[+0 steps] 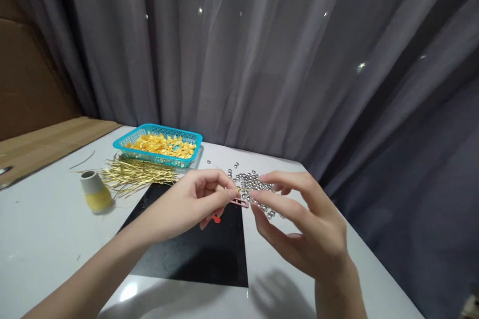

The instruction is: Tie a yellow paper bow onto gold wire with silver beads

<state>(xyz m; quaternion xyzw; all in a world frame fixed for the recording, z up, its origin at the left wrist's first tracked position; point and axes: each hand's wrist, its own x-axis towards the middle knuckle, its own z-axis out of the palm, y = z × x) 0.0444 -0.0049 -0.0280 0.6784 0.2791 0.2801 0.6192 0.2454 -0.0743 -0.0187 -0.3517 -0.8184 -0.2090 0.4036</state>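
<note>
gold piece (238,190) is pinched by left hand's (196,200) fingertips.

Mat (209,261) under L hand (202,197) grip; beads (249,180) just R & bhd; basket (183,163) w/ pieces (160,144) farther bhd, L; stalks (134,173) before basket, L; vase (96,193) far L on table (45,239).

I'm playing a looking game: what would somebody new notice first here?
Probably the bright blue basket of yellow pieces at the back left of the white table. Next, the left hand and right hand, close together near the middle, with shiny silver beads scattered just beyond.
</note>
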